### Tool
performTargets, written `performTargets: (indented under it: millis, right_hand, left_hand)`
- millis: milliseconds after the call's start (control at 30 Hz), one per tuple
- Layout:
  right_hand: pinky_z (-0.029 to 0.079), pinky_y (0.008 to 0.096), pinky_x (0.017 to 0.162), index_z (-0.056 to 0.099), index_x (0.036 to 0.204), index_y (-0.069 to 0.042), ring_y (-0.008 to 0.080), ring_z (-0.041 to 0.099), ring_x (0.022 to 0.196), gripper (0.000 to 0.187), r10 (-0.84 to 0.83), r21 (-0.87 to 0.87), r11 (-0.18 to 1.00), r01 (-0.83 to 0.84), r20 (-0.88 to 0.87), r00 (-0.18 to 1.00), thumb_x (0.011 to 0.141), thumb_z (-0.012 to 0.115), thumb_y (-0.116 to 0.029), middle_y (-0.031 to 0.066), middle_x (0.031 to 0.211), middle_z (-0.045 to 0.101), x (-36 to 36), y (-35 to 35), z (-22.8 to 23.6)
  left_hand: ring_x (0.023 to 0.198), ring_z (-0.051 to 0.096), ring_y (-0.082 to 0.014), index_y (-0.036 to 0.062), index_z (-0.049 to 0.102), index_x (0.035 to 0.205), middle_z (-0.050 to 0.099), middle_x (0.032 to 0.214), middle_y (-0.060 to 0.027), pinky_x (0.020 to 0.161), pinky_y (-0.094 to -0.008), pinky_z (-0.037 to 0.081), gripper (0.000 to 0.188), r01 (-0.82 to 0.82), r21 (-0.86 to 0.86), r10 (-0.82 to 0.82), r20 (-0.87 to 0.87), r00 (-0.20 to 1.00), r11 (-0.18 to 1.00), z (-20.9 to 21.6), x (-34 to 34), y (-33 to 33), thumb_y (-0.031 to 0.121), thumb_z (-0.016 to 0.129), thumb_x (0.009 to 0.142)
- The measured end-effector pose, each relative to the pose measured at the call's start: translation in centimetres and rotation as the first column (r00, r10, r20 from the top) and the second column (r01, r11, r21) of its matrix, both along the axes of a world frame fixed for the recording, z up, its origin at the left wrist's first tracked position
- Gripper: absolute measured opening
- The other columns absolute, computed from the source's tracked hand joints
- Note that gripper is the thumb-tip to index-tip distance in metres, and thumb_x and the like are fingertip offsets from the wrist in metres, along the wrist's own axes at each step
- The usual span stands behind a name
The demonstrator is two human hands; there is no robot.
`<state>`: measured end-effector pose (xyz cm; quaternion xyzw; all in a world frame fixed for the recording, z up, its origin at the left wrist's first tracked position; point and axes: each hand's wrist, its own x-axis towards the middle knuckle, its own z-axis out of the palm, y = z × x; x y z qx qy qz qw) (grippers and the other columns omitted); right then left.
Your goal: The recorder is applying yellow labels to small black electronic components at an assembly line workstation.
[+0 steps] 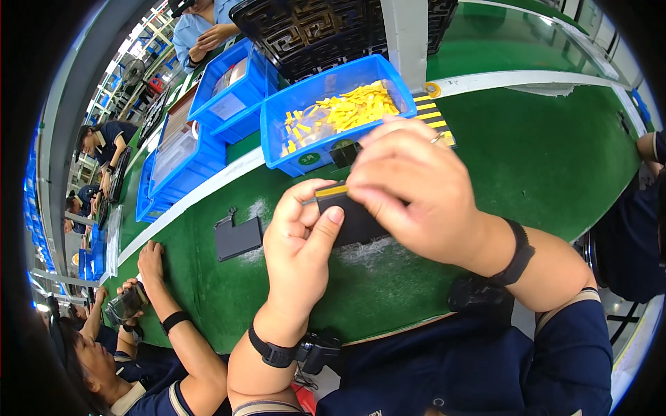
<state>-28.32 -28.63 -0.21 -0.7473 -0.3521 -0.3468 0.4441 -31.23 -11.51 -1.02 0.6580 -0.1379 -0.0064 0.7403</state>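
Note:
My left hand (298,243) is closed around a flat black plastic part (357,225), with the thumb across its face. Along the part's upper edge lies a narrow yellow strip (331,191). My right hand (423,187) is closed, its thumb and fingertips pinching at the right end of that strip; the exact contact is hidden by the fingers. A similar flat black part (239,239) rests on the green table to the left of my hands. Just beyond them stands a blue bin (281,114) holding many small yellow strips (361,107) and clear plastic bags.
More blue bins (184,170) stand at the left. A white post (406,41) rises behind the yellow strips, beside a black-and-yellow striped mat (433,121). At the lower left, a co-worker's arm (184,340) reaches onto the green table (527,159). Other people work farther off.

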Motion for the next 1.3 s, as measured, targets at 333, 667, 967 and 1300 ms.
performTargets:
  millis: [333,667,967,1300]
  right_hand:
    - [0.045,0.0343,0.067,0.059,0.073,-0.003,0.0256,0.058,0.069,0.004,0.053,0.19,0.982,0.011,-0.331,0.942,0.071,0.062,-0.004,0.009,0.07,0.06,0.3,0.5,-0.7]
    - [0.044,0.0354,0.067,0.058,0.072,-0.003,0.0258,0.057,0.069,0.004,0.062,0.173,0.985,0.007,-0.385,0.921,0.072,0.061,-0.005,0.0092,0.069,0.059,0.3,0.5,-0.7]
    - [0.043,0.037,0.066,0.057,0.07,-0.005,0.0259,0.054,0.07,0.006,-0.124,-0.056,0.991,0.119,-0.097,0.988,0.07,0.062,-0.007,0.0084,0.067,0.055,0.4,0.6,-1.2]
    - [0.042,0.0327,0.062,0.054,0.069,-0.004,0.0223,0.055,0.069,0.01,0.074,-0.129,0.987,-0.094,-0.152,0.986,0.067,0.063,-0.001,0.0067,0.07,0.056,-0.8,0.3,0.0]
  left_hand:
    - [0.094,0.059,-0.0134,0.001,0.046,0.112,0.063,0.104,-0.0121,0.083,-0.0254,0.045,0.024,0.004,-0.094,-0.007,-0.033,0.999,0.996,-0.4,0.1,0.2,0.0,0.052,0.089]
    - [0.093,0.059,-0.0119,-0.0005,0.047,0.112,0.064,0.102,-0.0112,0.083,-0.0246,0.045,0.024,0.001,-0.085,-0.004,-0.038,0.999,0.996,-0.3,-0.1,0.1,0.001,0.053,0.089]
    - [0.084,0.059,-0.0074,-0.0014,0.049,0.111,0.067,0.095,-0.0085,0.071,-0.0197,0.047,0.024,-0.156,0.143,0.153,0.034,0.988,0.977,-0.4,-0.3,-0.4,0.002,0.057,0.088]
    - [0.08,0.06,-0.0078,-0.0014,0.051,0.108,0.067,0.089,-0.0072,0.071,-0.0205,0.048,0.023,-0.197,0.212,0.188,0.059,0.98,0.957,-0.7,0.3,0.5,0.0,0.057,0.086]
